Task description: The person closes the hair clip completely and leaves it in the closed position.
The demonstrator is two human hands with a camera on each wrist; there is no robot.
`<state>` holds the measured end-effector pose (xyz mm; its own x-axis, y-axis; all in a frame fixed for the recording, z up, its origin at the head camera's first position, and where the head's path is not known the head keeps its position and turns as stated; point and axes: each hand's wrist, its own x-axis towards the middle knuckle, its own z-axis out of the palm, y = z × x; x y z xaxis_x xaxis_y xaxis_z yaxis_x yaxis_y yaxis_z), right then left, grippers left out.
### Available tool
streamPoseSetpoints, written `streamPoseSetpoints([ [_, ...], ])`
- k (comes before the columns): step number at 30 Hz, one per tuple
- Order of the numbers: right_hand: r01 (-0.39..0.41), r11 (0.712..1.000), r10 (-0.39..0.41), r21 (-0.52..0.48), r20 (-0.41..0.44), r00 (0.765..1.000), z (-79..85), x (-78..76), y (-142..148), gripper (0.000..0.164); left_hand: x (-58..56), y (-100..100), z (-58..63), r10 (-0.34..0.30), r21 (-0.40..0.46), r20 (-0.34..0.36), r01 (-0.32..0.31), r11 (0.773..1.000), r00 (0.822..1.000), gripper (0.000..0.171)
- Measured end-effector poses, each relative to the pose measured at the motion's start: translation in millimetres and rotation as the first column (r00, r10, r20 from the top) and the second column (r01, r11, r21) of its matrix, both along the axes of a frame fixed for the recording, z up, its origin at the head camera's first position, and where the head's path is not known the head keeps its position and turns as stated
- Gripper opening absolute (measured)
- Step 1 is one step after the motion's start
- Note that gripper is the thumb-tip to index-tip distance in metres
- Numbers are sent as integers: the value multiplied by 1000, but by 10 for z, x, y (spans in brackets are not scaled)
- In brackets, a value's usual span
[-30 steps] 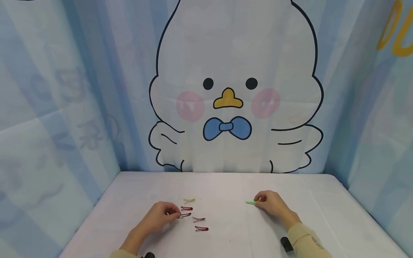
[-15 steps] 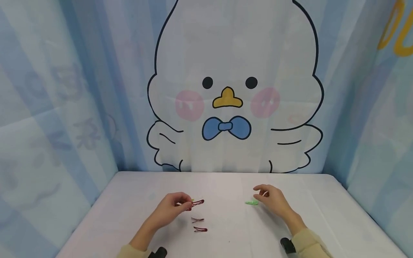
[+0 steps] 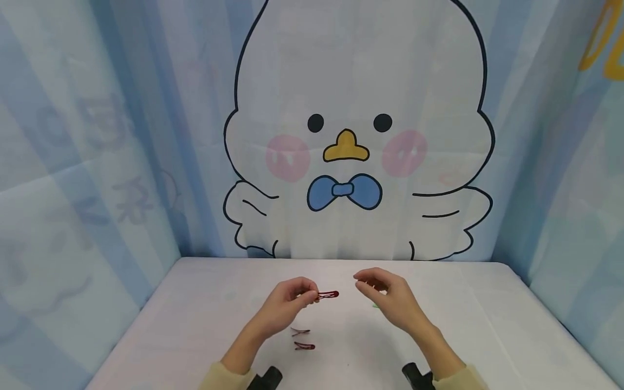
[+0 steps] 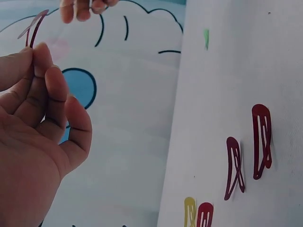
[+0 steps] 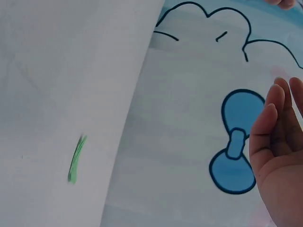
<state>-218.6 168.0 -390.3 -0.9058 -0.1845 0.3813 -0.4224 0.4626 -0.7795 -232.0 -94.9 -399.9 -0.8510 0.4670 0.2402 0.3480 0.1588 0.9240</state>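
A dark red snap hair clip (image 3: pixel 328 295) is pinched between the thumb and fingertips of my left hand (image 3: pixel 287 303), raised over the table. In the left wrist view that clip (image 4: pixel 37 26) points up from the fingertips. Facing it from the right, my right hand (image 3: pixel 390 295) holds nothing, with thumb and fingers apart. A green hair clip (image 5: pixel 76 158) lies on the table below the right hand, mostly covered by it in the head view. Two dark red clips (image 4: pixel 262 142) (image 4: pixel 234 168) lie below the left hand.
A yellow clip (image 4: pixel 190 210) and a red clip (image 4: pixel 205 215) lie side by side, hidden behind the left hand in the head view. The white tabletop (image 3: pixel 487 314) ends at a curtain (image 3: pixel 351 227) printed with a cartoon bird.
My left hand has lifted a dark red clip off the table and carried it right. The right hand has let go of the green clip, risen and moved left toward the left hand.
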Motion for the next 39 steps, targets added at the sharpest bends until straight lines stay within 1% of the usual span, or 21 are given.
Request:
streamPoseSetpoints([
  [5, -81, 996, 81, -27, -9, 997, 73, 154, -145, 16, 42, 21, 37, -8, 6, -3, 8, 1000, 1000, 12],
  [7, -109, 994, 107, -32, -35, 994, 63, 192, -188, 15, 61, 31, 48, -9, 7, 0, 9, 1000, 1000, 12],
  [9, -133, 990, 129, -38, -82, 988, 34, 212, -225, 14, 84, 39, 56, -7, 3, 1, 7, 1000, 1000, 13],
  [14, -160, 985, 142, -68, -217, 966, -39, 238, -273, 13, 128, 67, 72, -9, -18, -6, 9, 1000, 1000, 14],
  [19, -153, 984, 123, -92, -271, 955, -49, 251, -312, 17, 161, 85, 99, -12, -1, 5, 12, 1000, 1000, 14],
  [24, -113, 989, 84, -93, -271, 959, -17, 272, -330, 16, 167, 116, 95, -1, 8, 8, 1, 1000, 1000, 15],
  [28, -76, 991, 49, -110, -230, 972, 1, 295, -325, 12, 166, 152, 71, 15, 1, 4, -15, 1000, 1000, 15],
  [32, -87, 989, 61, -123, -204, 977, 0, 292, -339, 9, 177, 152, 64, 33, -8, 3, -33, 999, 999, 15],
  [35, -94, 987, 65, -126, -216, 974, 10, 284, -353, 8, 181, 141, 55, 46, -21, -15, -47, 999, 999, 15],
  [39, -85, 988, 54, -133, -217, 975, 28, 282, -364, 8, 196, 131, 21, 64, -22, -31, -65, 998, 997, 15],
])
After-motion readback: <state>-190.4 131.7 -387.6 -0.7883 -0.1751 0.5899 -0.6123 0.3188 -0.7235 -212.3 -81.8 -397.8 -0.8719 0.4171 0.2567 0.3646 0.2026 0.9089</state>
